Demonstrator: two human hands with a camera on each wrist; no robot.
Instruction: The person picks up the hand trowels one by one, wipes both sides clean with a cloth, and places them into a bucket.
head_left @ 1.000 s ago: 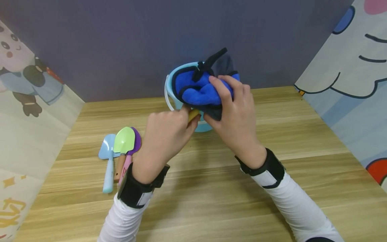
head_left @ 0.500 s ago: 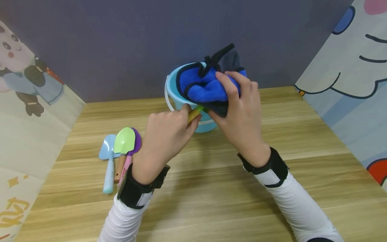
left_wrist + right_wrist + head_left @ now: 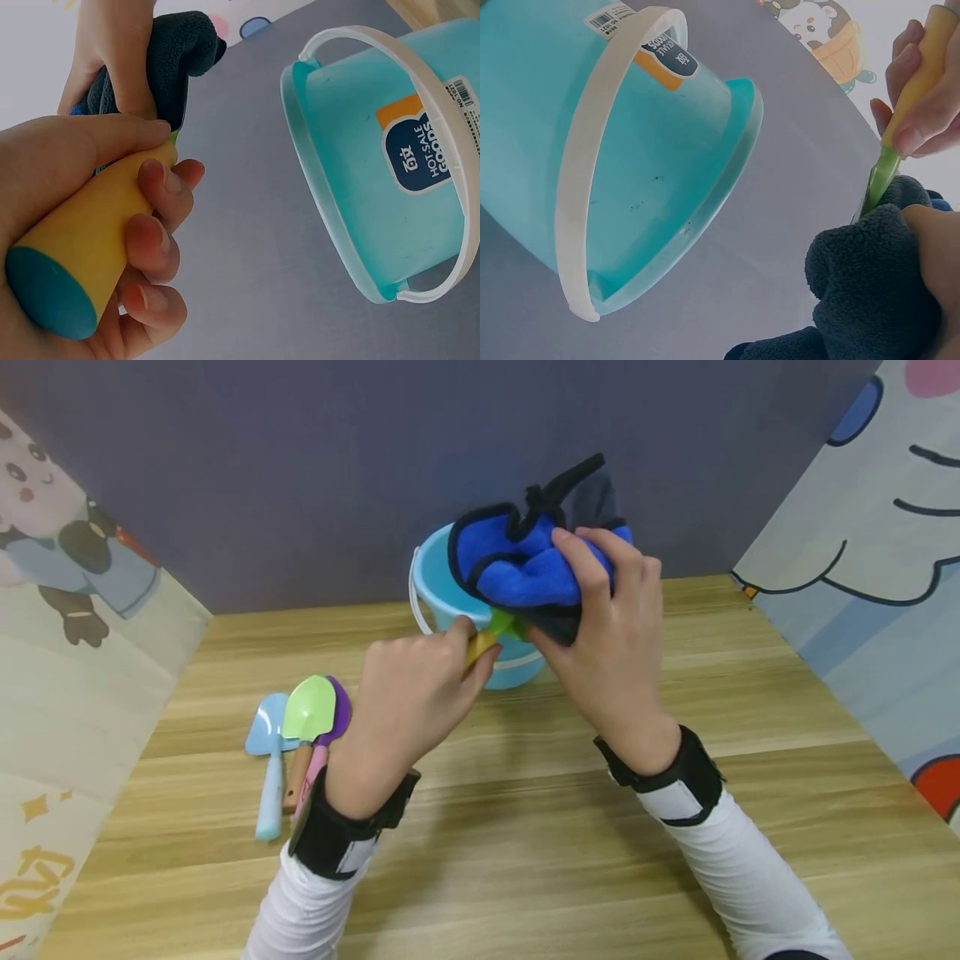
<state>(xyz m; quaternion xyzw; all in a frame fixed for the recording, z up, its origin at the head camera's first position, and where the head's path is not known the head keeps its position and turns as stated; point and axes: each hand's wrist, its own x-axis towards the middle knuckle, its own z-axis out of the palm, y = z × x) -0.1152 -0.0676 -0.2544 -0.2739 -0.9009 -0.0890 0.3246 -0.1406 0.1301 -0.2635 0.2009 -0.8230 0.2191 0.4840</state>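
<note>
My left hand (image 3: 408, 693) grips the yellow handle of a small shovel (image 3: 82, 247), which has a teal end cap. In my right hand (image 3: 618, 639) is a bunched towel (image 3: 525, 577), blue on one side and dark grey on the other, with black trim and a black loop. The towel wraps the shovel's head; only the green part nearest the handle shows in the right wrist view. Both hands are in front of a light blue bucket (image 3: 517, 673) with a white handle, and the towel covers part of its opening in the head view.
On the wooden table (image 3: 480, 860), left of the left hand, lie a light blue shovel (image 3: 271, 777), a green shovel with a brown handle (image 3: 308, 710) and a purple one with a pink handle (image 3: 341, 714). A dark grey wall (image 3: 300, 485) stands behind the bucket.
My right hand has slid the towel up and to the right along the shovel, so more of its green part and the bucket's opening show. The left hand has stayed in place.
</note>
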